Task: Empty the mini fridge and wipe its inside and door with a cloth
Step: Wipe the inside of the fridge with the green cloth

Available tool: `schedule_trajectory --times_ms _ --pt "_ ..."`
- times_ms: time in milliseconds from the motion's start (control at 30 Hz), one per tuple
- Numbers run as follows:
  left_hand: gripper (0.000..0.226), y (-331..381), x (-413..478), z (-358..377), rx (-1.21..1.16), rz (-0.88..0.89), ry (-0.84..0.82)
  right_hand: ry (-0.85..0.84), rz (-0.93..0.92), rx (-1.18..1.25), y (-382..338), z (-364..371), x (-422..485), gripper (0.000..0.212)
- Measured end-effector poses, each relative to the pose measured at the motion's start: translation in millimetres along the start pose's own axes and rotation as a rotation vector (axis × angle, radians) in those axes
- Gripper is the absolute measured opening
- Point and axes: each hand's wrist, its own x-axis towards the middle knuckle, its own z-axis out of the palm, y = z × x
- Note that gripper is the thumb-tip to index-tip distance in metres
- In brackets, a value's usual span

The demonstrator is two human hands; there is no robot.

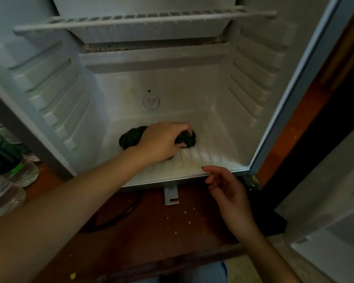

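The fridge (253, 64) is open and has no food in it, so the emptying part looks done. Only a wire shelf (143, 19) sits up high. The job now looks like the wiping part.

The cloth (129, 139) is dark and bunched up. It lies on the fridge floor, near the front and about in the middle. It is longer from left to right than from front to back. The left hand (161, 141) is right on top of it. Its fingers are curled round the right end of the cloth and press it down on the floor. A lump of cloth sticks out on the left side of the hand.

The right hand (227, 190) holds nothing. Its fingers are loose and a bit bent. It hangs just in front of the fridge's front lip, to the right of the cloth and apart from it.

So the left hand is the one to do the wiping. Behind the cloth, on the back wall, are a yellow spot (131, 90) and a green dot (149, 91), near a round plug (151, 102). I think the cloth has to go straight back, away from the person, to reach them.

The door (335, 180) is off to the right, closer to the right hand. I cannot tell if it has been wiped. Bottles (4, 160) stand outside on the left.
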Motion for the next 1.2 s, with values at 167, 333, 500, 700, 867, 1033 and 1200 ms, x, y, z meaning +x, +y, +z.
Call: schedule_trajectory --times_ms 167,333,500,700,867,1033,1200 --pt "0.023 -24.6 36.1 2.0 0.019 -0.071 0.075 -0.025 -0.006 0.008 0.5 -0.5 1.3 0.037" --pt "0.026 -39.8 70.0 8.0 0.153 -0.212 0.074 0.004 0.022 0.029 -2.8 -4.0 2.1 0.036" --pt "0.027 -2.9 2.0 -3.3 0.009 -0.074 -0.018 0.003 0.013 0.026 -1.3 -4.2 1.4 0.035" --pt "0.032 29.6 -48.0 -11.1 -0.070 0.031 -0.067 -0.005 0.014 0.046 -2.1 -2.6 1.5 0.031" --pt "0.033 -17.8 2.1 -8.2 -0.152 -0.246 0.100 0.013 -0.004 0.052 -0.6 -5.8 1.9 0.032" --pt "0.034 -37.0 35.7 3.0 0.026 -0.258 0.068 0.014 -0.013 0.027 -0.1 -5.7 3.4 0.035" --pt "0.034 0.0 -10.6 1.1 0.047 -0.064 -0.019 0.035 -0.007 0.037 0.1 -4.7 3.6 0.036"
